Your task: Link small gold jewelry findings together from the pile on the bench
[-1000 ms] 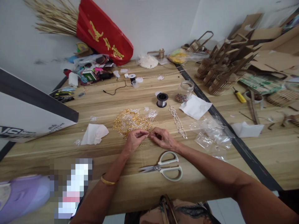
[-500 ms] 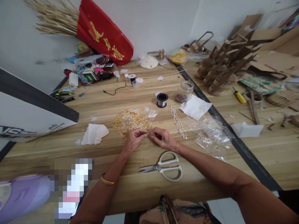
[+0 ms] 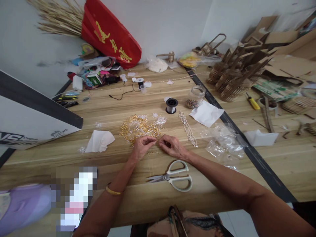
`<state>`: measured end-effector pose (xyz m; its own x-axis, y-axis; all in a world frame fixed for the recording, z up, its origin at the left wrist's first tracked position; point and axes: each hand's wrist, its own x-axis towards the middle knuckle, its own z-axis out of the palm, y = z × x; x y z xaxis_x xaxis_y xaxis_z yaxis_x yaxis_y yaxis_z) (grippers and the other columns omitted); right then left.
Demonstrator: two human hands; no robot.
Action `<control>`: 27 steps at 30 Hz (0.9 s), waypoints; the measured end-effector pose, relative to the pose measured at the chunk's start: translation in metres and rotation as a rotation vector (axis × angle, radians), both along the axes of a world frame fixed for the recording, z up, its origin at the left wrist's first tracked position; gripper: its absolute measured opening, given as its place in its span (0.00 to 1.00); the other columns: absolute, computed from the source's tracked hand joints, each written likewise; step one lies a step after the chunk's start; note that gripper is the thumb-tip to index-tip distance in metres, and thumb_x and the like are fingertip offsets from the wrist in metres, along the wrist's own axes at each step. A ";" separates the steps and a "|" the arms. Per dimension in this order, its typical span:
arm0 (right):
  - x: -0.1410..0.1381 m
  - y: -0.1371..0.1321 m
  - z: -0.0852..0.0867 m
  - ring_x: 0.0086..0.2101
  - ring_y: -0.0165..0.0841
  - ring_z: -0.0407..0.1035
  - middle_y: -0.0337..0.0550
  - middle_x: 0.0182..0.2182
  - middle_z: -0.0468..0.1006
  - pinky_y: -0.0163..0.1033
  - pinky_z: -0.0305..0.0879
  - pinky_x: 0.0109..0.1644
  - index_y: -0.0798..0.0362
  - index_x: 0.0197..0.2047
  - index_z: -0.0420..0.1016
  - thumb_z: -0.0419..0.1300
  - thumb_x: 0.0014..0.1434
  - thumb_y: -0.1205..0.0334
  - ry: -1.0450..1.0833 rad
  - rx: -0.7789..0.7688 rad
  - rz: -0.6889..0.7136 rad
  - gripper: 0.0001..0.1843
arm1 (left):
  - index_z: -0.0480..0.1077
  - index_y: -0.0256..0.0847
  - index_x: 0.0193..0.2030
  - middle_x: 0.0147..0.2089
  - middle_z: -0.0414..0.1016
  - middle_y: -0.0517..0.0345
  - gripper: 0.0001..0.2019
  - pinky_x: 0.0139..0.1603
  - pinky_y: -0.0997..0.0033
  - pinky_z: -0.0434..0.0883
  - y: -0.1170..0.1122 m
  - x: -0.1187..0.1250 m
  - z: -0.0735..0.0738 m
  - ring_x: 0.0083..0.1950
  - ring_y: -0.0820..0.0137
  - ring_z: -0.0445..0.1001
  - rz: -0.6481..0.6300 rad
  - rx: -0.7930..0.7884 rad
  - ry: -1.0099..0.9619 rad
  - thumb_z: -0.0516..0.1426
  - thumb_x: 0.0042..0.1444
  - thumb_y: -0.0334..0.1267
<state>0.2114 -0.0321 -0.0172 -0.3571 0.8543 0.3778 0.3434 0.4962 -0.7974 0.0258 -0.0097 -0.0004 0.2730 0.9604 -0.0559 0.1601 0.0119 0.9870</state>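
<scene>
The left hand (image 3: 142, 147) and right hand (image 3: 172, 146) nearly meet mid-frame, fingers curled and drawn together; whether they pinch anything is too small to tell. A loose pile of gold and silver beads (image 3: 138, 129) lies just above the left hand, and a thin gold chain (image 3: 152, 153) lies on the desk (image 3: 138, 204) between and slightly below both. The forearms slant in from the lower left and lower right. The gold chain's long axis runs across the frame; below it, scissors (image 3: 171, 176) point their blades left.
</scene>
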 end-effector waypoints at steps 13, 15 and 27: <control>0.000 0.000 0.000 0.23 0.26 0.60 0.38 0.26 0.70 0.31 0.57 0.27 0.55 0.35 0.69 0.54 0.59 0.66 -0.013 -0.008 -0.001 0.04 | 0.76 0.36 0.31 0.31 0.80 0.54 0.09 0.38 0.70 0.74 0.001 0.000 -0.002 0.33 0.69 0.77 -0.003 0.015 -0.004 0.64 0.42 0.38; 0.000 0.000 0.000 0.23 0.26 0.60 0.38 0.25 0.70 0.31 0.56 0.27 0.55 0.34 0.69 0.54 0.58 0.67 -0.015 -0.009 -0.002 0.04 | 0.76 0.35 0.31 0.31 0.80 0.54 0.09 0.39 0.70 0.74 0.000 -0.001 -0.002 0.33 0.69 0.77 -0.002 0.022 -0.005 0.64 0.43 0.38; -0.001 0.000 -0.001 0.23 0.26 0.59 0.38 0.25 0.69 0.30 0.56 0.27 0.55 0.34 0.69 0.54 0.58 0.68 -0.011 -0.010 0.011 0.04 | 0.76 0.36 0.29 0.30 0.79 0.53 0.08 0.38 0.71 0.73 0.002 -0.002 -0.004 0.32 0.69 0.76 -0.004 0.034 -0.008 0.63 0.43 0.37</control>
<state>0.2107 -0.0318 -0.0178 -0.3708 0.8539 0.3652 0.3466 0.4921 -0.7986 0.0241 -0.0080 -0.0041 0.2769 0.9607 -0.0213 0.1525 -0.0221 0.9881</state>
